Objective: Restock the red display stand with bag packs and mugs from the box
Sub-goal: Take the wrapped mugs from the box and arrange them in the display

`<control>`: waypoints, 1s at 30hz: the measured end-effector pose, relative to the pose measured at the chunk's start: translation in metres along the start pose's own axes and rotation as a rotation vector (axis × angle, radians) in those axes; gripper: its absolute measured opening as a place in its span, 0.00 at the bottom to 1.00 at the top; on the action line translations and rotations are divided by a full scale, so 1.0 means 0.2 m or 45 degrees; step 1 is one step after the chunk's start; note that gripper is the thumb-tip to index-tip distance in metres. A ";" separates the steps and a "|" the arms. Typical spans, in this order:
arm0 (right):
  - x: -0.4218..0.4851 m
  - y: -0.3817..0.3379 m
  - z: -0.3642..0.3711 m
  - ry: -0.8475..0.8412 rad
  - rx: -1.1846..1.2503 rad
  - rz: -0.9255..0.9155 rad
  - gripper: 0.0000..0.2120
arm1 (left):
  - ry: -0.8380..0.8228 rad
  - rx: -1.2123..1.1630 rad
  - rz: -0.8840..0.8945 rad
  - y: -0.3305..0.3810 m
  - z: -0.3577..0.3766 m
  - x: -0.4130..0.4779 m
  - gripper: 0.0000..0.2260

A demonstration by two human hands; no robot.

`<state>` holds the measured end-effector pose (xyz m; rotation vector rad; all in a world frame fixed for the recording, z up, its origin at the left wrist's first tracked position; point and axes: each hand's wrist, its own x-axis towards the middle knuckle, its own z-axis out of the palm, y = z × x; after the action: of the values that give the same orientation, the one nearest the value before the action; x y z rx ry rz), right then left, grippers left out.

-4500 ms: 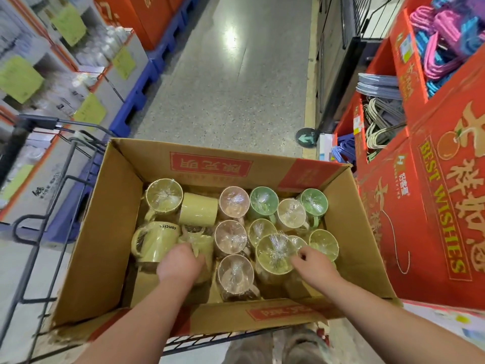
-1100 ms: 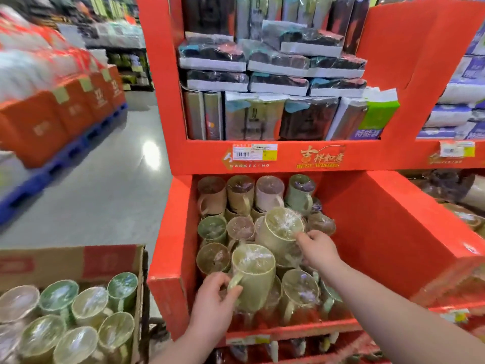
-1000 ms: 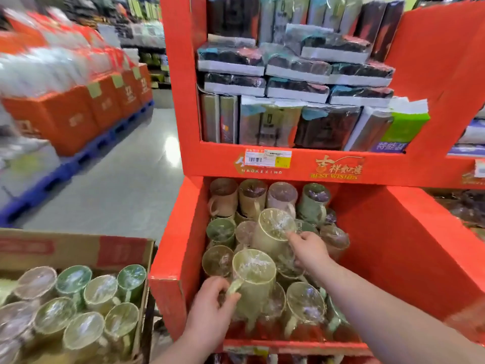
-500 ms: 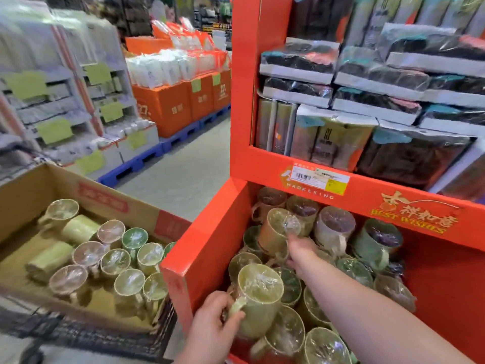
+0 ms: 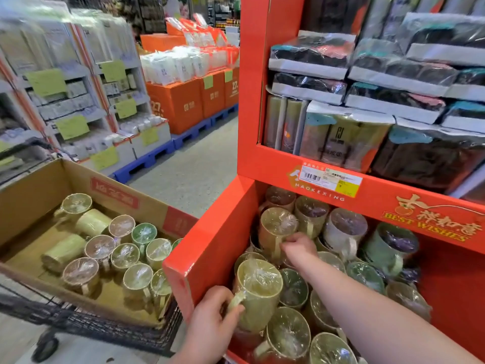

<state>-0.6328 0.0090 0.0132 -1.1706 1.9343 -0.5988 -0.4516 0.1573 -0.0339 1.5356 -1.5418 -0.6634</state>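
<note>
The red display stand [image 5: 210, 248] fills the right half of the view. Its lower bin holds several plastic-wrapped mugs. My left hand [image 5: 210, 321] grips the handle of a yellow-green mug [image 5: 258, 295] at the bin's near left corner. Farther back, my right hand [image 5: 299, 249] holds the handle of a tan mug [image 5: 275, 229] that sits among the others. Bag packs [image 5: 341, 135] are stacked on the shelf above. The cardboard box [image 5: 34, 195] at the left, on a cart, holds several more wrapped mugs [image 5: 123, 256].
The black wire cart [image 5: 78, 321] stands close to the stand's left wall. An aisle of grey floor [image 5: 194, 174] runs back between the stand and shelving with yellow-green tags at the left. Orange boxes [image 5: 183, 101] on blue pallets stand farther down the aisle.
Both hands carried mugs from the box into the stand's lower bin. Over the last second the view swung left, and my right hand moved the tan mug deeper into the bin.
</note>
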 end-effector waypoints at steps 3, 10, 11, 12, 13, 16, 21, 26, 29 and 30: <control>0.00 -0.03 -0.07 0.117 -0.265 -0.166 0.16 | 0.002 0.022 -0.004 0.02 0.00 0.00 0.07; 0.05 -0.01 -0.14 -0.070 -0.595 -0.543 0.26 | -0.006 0.014 0.003 0.02 -0.01 0.00 0.06; 0.05 -0.01 -0.14 -0.092 -0.602 -0.536 0.25 | -0.010 0.013 0.008 0.02 -0.01 0.00 0.06; 0.06 0.00 -0.14 -0.089 -0.596 -0.533 0.22 | -0.014 0.013 0.007 0.02 -0.01 0.00 0.06; 0.06 0.01 -0.14 -0.070 -0.582 -0.530 0.19 | -0.014 0.015 0.002 0.02 -0.01 0.00 0.06; 0.03 0.01 -0.14 0.002 -0.510 -0.519 0.14 | -0.015 0.015 -0.022 0.02 -0.02 0.00 0.08; 0.00 -0.03 -0.07 0.106 -0.425 -0.397 0.16 | -0.018 0.022 -0.051 0.04 -0.02 0.00 0.11; -0.01 -0.04 -0.04 0.065 -0.501 -0.369 0.18 | -0.030 0.034 -0.086 0.05 -0.03 -0.01 0.11; -0.01 -0.02 -0.07 0.032 -0.554 -0.411 0.17 | -0.037 0.041 -0.094 0.05 -0.03 -0.01 0.08; -0.02 -0.01 -0.07 0.030 -0.572 -0.419 0.17 | -0.040 0.036 -0.093 0.05 -0.02 -0.01 0.10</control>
<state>-0.6429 0.0109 0.0243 -1.7931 1.9678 -0.3484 -0.4531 0.1611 -0.0230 1.6156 -1.5302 -0.7127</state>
